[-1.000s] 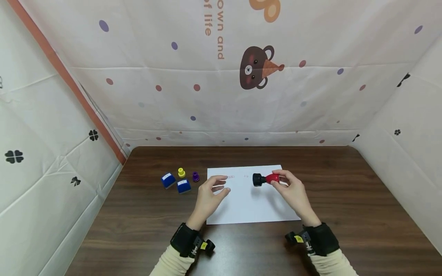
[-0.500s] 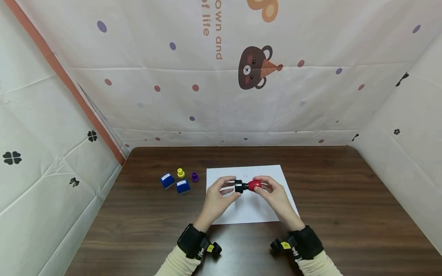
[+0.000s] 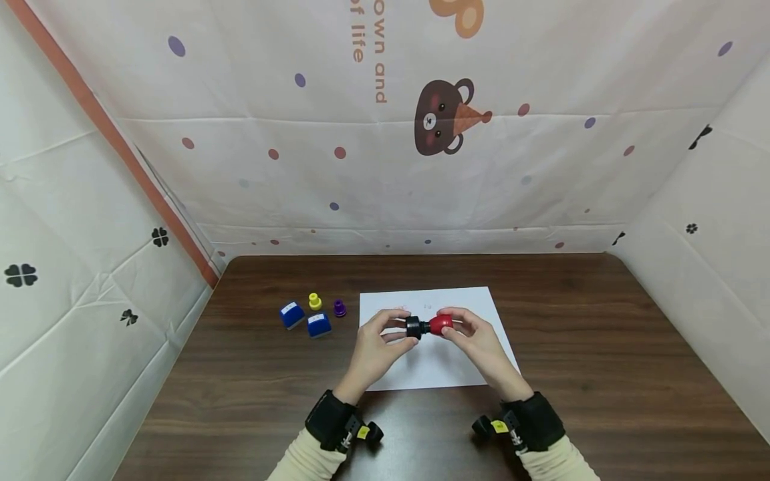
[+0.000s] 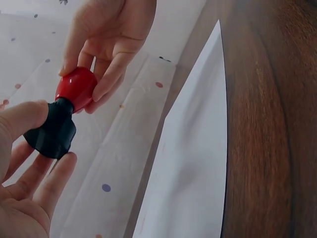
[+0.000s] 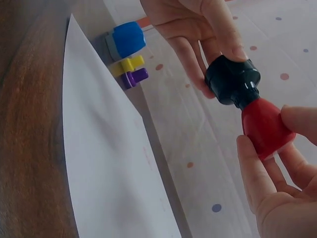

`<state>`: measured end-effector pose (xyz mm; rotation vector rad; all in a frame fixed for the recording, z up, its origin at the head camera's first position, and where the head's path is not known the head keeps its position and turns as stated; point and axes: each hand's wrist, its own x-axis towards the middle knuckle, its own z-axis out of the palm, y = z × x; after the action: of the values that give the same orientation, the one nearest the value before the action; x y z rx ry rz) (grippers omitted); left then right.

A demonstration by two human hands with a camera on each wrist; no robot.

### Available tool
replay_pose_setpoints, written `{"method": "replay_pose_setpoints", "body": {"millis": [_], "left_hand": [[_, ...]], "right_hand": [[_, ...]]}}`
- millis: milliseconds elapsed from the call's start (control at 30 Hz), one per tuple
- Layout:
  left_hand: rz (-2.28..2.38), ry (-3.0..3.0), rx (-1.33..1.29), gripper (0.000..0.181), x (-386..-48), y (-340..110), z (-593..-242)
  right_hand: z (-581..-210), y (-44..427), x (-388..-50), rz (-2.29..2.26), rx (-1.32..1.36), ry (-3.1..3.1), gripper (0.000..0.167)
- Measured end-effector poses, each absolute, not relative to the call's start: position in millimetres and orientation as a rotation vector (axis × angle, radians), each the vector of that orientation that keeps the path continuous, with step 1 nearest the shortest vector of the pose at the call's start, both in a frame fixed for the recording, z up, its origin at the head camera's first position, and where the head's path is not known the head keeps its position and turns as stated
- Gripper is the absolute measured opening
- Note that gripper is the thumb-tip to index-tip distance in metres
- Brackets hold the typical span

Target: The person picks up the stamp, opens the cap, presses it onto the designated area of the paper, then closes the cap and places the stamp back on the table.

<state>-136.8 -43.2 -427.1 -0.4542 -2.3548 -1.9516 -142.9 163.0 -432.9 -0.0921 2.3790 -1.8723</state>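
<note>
A stamp (image 3: 426, 327) with a bulb-shaped red handle and a wide black end lies sideways in the air over a sheet of white paper (image 3: 433, 367). My left hand (image 3: 374, 347) pinches the black end (image 4: 52, 131) between thumb and fingers. On the other side, my right hand (image 3: 478, 339) grips the red handle (image 5: 266, 126) with its fingertips. A narrow black neck joins the two parts. Faint reddish marks show near the paper's far edge. The flat face of the black end is hidden by the left fingers.
Left of the paper, on the brown wooden table (image 3: 240, 374), stand two blue blocks with white labels (image 3: 291, 315), a small yellow piece (image 3: 315, 302) and a small purple piece (image 3: 339, 308). Patterned cloth (image 3: 385, 180) rises behind the table and at both sides.
My right hand has carried the stamp leftward, and my left hand has moved slightly right and taken hold of its black end. Over the last half second both hands have barely shifted.
</note>
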Motion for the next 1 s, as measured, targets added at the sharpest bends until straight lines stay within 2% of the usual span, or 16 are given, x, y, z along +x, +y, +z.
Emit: {"method": "replay_pose_setpoints", "body": {"millis": [300, 600, 1000], "left_hand": [[-1.92, -2.364, -0.558, 0.039, -144.6, -53.2, -448.6], [-1.855, -2.304, -0.683, 0.04, -142.1, -60.9, -444.5], [-1.8, -2.306, -0.684, 0.04, -138.2, -61.1, -444.2]], "right_hand": [[-433.4, 163.2, -140.5, -1.806, -0.152, 2.374, 0.039], [-430.1, 160.8, -138.0, -1.797, -0.225, 2.379, 0.036], [-427.4, 159.3, -136.5, -1.79, -0.226, 2.428, 0.036]]}}
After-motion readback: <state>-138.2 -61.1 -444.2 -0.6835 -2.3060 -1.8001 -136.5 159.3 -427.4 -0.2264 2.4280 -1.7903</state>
